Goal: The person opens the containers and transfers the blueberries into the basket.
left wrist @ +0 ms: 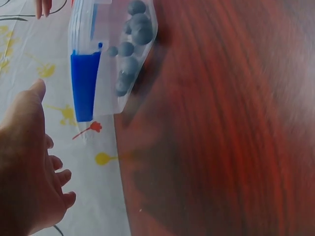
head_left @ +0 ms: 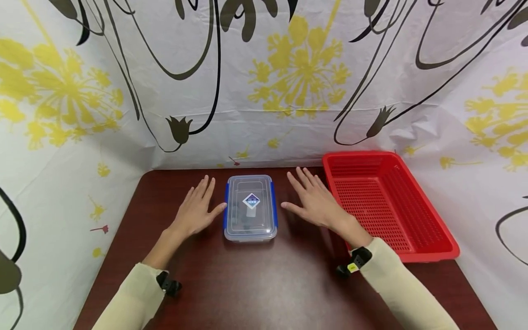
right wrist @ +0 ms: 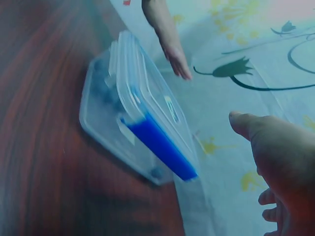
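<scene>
A clear plastic food container (head_left: 250, 224) with a lid and blue side clips stands on the table between both hands. A diamond-shaped sticker (head_left: 251, 200) marks its lid. Through its wall, in the left wrist view, several grey-blue balls (left wrist: 142, 32) show inside. On its left side my left hand (head_left: 195, 211) is spread with straight fingers, the thumb tip right at the blue clip in the head view. My right hand (head_left: 315, 201), fingers also straight and spread, is apart from the container on its right, between it and the red basket. Neither hand holds anything.
A red plastic basket (head_left: 429, 206) with a perforated floor stands at the right of the dark brown table (head_left: 255, 284), close to the right forearm. Behind and at both sides hangs a white cloth (head_left: 255, 87) with yellow and grey flower prints. Each wrist wears a small black camera.
</scene>
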The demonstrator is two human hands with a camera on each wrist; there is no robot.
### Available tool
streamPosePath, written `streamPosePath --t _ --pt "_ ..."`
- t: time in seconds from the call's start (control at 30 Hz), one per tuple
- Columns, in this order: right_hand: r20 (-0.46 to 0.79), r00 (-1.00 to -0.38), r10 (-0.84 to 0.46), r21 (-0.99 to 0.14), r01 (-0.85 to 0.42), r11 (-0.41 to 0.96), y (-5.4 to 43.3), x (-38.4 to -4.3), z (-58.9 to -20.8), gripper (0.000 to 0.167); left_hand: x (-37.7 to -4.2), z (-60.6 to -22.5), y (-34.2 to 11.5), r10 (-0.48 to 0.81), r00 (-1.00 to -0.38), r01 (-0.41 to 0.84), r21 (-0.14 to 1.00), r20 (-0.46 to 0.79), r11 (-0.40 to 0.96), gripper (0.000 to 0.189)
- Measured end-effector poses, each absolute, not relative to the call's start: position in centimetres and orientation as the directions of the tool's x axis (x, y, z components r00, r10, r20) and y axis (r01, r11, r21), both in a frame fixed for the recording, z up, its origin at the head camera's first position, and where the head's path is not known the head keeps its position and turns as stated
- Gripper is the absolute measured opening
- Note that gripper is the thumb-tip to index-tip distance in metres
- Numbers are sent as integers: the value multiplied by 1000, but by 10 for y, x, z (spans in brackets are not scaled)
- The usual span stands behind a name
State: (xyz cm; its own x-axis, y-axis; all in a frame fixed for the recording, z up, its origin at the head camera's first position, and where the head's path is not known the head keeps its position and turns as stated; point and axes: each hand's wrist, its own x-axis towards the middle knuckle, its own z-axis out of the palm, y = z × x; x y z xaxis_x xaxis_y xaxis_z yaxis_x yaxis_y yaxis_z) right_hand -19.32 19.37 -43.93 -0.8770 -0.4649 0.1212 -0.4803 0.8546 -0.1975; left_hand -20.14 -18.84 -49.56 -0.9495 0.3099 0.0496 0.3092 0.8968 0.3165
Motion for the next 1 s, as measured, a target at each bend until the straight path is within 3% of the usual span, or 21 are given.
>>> streamPosePath --t 0.17,0.5,1.0 --pt "111 -876 -469 -238 -482 843 171 -193 -455 94 -197 -503 -180 295 -954 293 363 50 885 95" --pt "114 -866 -487 -325 -495 806 137 -196 -480 93 -189 -521 -167 231 -971 223 581 62 783 83" --pt "149 -863 -482 -366 -501 784 99 -202 -505 90 -188 -536 -145 71 -997 54 831 17 554 67"
